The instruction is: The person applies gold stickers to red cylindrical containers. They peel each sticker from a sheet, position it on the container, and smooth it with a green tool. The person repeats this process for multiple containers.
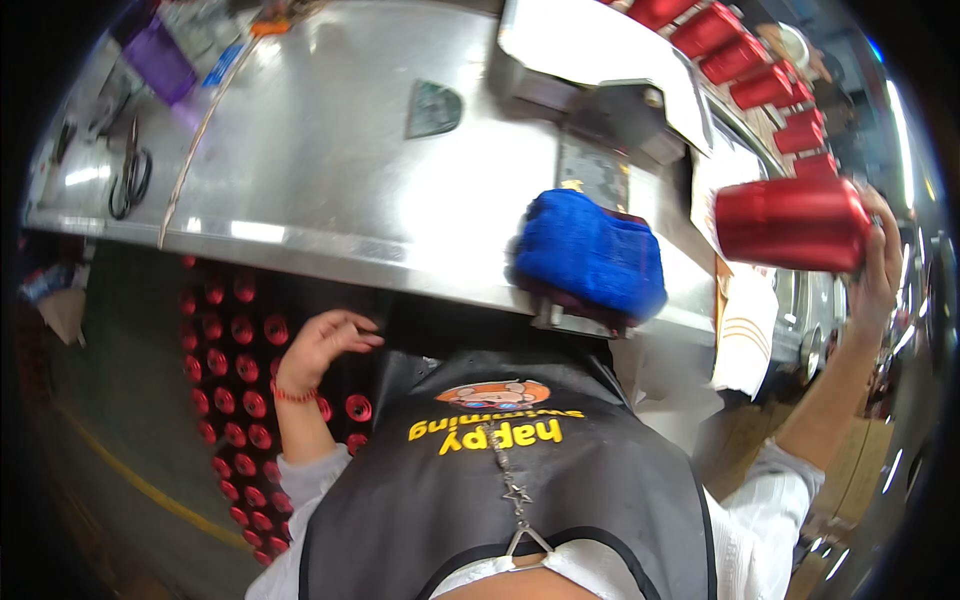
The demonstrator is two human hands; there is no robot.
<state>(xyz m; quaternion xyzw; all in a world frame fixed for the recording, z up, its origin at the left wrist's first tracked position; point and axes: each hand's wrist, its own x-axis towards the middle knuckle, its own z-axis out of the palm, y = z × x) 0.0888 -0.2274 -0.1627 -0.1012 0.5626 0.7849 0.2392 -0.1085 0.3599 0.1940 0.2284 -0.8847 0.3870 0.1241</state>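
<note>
My right hand (880,258) is raised at the right, its fingers wrapped round one end of a shiny red metal canister (790,222). The canister lies sideways in the grip, above the right end of the table, and looks slightly blurred. At the table's front edge, my left hand (328,348) hovers with loosely bent fingers and nothing visible in them. Between the two hands, a blue fuzzy pad (590,250) covers a small stand at the edge of the metal table (330,130).
Several red canisters (735,58) stand in a row at the far right. Below the table, many red round pieces (242,330) fill a dark rack. Scissors (130,180) and a purple container (160,60) are at the left. A dark flat piece (435,109) lies mid-table.
</note>
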